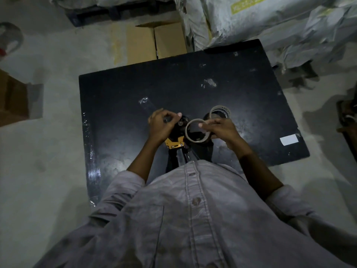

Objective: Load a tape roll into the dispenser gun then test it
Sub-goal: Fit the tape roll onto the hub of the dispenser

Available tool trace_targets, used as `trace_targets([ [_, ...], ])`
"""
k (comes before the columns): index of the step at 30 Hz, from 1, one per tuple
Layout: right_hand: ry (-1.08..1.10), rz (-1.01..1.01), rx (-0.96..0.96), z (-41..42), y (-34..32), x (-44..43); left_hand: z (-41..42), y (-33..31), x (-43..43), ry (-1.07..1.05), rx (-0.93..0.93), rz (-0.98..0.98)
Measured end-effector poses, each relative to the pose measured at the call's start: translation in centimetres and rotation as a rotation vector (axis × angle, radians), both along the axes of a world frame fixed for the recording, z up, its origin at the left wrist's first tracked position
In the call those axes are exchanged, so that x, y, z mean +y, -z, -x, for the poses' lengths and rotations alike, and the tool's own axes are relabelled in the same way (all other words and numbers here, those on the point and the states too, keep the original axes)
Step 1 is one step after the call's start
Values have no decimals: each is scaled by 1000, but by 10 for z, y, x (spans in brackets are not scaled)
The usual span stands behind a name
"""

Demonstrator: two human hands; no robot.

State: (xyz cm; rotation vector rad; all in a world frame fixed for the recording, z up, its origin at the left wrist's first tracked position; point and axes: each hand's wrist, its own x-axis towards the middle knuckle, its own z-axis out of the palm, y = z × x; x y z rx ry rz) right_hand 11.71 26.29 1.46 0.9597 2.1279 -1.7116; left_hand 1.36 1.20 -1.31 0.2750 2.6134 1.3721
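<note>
Beyond our shirt (193, 209), our left hand (163, 125) grips the dispenser gun (174, 143) over the black table (116, 93); our right hand (222, 130) pinches a thin tape ring (196, 141) beside its hub (181, 123). Loading seems underway: next, the ring must slide squarely onto that hub.

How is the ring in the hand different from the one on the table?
The held ring is pinched in the right hand; the table roll lies flat on the black table. The held ring looks thin and plain; the table roll looks taller, with print inside. Both are round and pale.
</note>
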Motion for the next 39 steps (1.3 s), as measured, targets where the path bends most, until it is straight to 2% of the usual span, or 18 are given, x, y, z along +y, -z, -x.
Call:
trace_targets([
  [3, -42, -203, -57, -21, 11, 13, -16, 12, 8, 115, 111, 111],
  [8, -123, -300, -89, -37, 16, 22, -38, 24, 15, 287, 235, 238],
  [15, -163, -715, 111, 0, 11, 41, -35, 21, 8, 207, 214, 241],
  [18, -361, -892, 37, 20, 19, 56, -34, 18, 6, 201, 205, 233],
  [22, -617, -979, -97, 42, 25, 64, -36, 16, 6, 185, 222, 206],
  [24, -695, -954, -131, 49, 35, 69, -35, 16, 6, 170, 218, 197],
  [26, -677, -908, -135, 51, 36, 68, -34, 14, 5, 157, 215, 193],
  [29, -527, -827, -82, 49, 22, 56, -33, 12, 5, 130, 209, 169],
  [33, -268, -550, 41, 52, 8, 32, -30, -1, 5, 56, 148, 104],
  [35, -166, -401, 104, 53, 0, 12, -27, -10, 7, 11, 12, -34],
  [37, -90, -273, 167, 53, -8, -13, -24, -22, 13, -67, -254, -289],
  [39, -42, -219, 200, 52, -7, -35, -22, -33, 14, -139, -390, -438],
])
